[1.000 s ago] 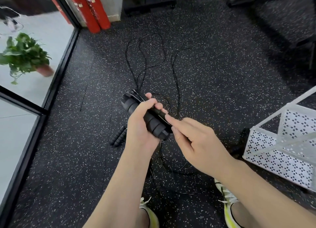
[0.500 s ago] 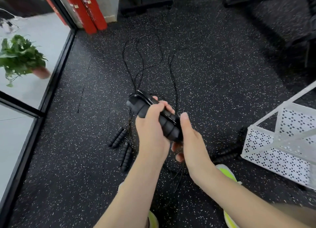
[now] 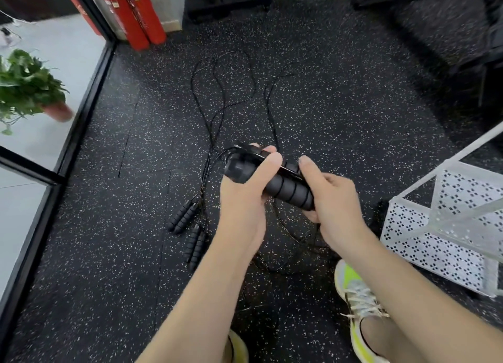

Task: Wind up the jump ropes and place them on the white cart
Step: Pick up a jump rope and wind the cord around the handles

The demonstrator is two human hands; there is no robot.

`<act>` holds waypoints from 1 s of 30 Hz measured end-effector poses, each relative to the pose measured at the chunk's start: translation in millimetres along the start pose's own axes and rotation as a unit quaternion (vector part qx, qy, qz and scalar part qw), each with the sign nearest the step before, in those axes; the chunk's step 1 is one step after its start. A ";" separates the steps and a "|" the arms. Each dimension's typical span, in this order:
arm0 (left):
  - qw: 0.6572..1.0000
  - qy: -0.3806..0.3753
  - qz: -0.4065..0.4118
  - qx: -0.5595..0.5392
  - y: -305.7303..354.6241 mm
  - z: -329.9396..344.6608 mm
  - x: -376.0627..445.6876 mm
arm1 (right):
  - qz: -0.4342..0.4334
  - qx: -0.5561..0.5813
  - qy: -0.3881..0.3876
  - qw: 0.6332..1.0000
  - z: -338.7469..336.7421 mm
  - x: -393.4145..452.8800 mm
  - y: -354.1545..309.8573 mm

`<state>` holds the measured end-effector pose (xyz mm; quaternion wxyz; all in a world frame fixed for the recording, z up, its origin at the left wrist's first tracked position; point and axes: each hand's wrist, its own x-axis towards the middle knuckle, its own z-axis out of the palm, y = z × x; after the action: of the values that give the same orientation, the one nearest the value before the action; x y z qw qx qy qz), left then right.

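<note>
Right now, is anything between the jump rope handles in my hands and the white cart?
Nothing visible blocks the way. The left hand and right hand grip the jump rope handles, and the white cart stands open just to the right.

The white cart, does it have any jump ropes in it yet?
No, the white cart shows no rope; both hands grip one pair of handles and two pairs lie on the floor.

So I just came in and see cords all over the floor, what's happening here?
A person is winding up a jump rope. The left hand grips its black handles and the right hand holds their other end. Two more pairs of handles lie on the floor with loose cords. The white cart stands to the right, nothing visibly on it yet.
</note>
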<state>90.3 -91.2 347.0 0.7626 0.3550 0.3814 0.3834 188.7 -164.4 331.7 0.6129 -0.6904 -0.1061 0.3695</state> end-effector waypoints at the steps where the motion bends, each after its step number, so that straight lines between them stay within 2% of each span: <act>1: 0.998 0.006 0.007 0.065 2.9 -8.0 3.2 | -0.029 -0.069 0.010 0.997 -7.5 5.8 -0.9; 2: 0.986 0.006 0.026 0.162 6.4 -16.3 5.2 | -0.064 -0.162 0.024 0.984 -14.9 11.1 -1.2; 3: 0.959 -0.007 0.060 0.277 9.5 -23.8 5.6 | -0.101 -0.262 0.034 0.959 -21.6 15.3 -2.0; 4: 0.914 -0.035 0.107 0.390 10.0 -30.8 5.7 | -0.134 -0.340 0.037 0.930 -26.3 17.6 -3.0; 6: 0.779 -0.121 0.183 0.587 4.8 -39.1 6.1 | -0.176 -0.407 0.020 0.896 -29.7 17.9 -2.3; 8: 0.654 -0.176 0.187 0.712 -8.0 -41.3 3.7 | -0.195 -0.435 -0.010 0.879 -27.1 16.7 2.7; 9: 0.613 -0.183 0.188 0.745 -15.4 -42.3 2.2 | -0.206 -0.447 -0.017 0.870 -25.4 16.2 6.0; 10: 0.590 -0.177 0.196 0.763 -23.3 -44.2 2.4 | -0.213 -0.454 -0.021 0.865 -23.8 15.0 8.3; 15: 0.550 -0.128 0.258 0.784 -35.2 -48.4 1.6 | -0.190 -0.434 -0.055 0.879 -26.5 11.3 6.1; 19: 0.538 -0.117 0.283 0.785 -28.6 -50.9 4.0 | -0.114 -0.399 -0.183 0.891 -47.1 18.5 -7.7; 22: 0.546 -0.119 0.285 0.779 -26.7 -49.9 3.7 | -0.076 -0.380 -0.258 0.885 -61.3 24.9 -18.9; 25: 0.563 -0.116 0.273 0.772 -23.3 -49.5 2.7 | -0.059 -0.363 -0.279 0.887 -72.5 27.6 -26.1; 28: 0.595 -0.117 0.259 0.752 -17.6 -50.6 3.9 | -0.072 -0.292 -0.287 0.910 -77.2 34.2 -20.3; 30: 0.630 -0.120 0.232 0.732 -15.1 -47.3 1.8 | -0.076 -0.210 -0.301 0.927 -75.7 36.7 -8.5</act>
<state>55.4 -84.7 312.2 0.1771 0.9160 0.3466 0.0970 265.5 -198.6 323.8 0.4193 -0.6499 -0.4127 0.4812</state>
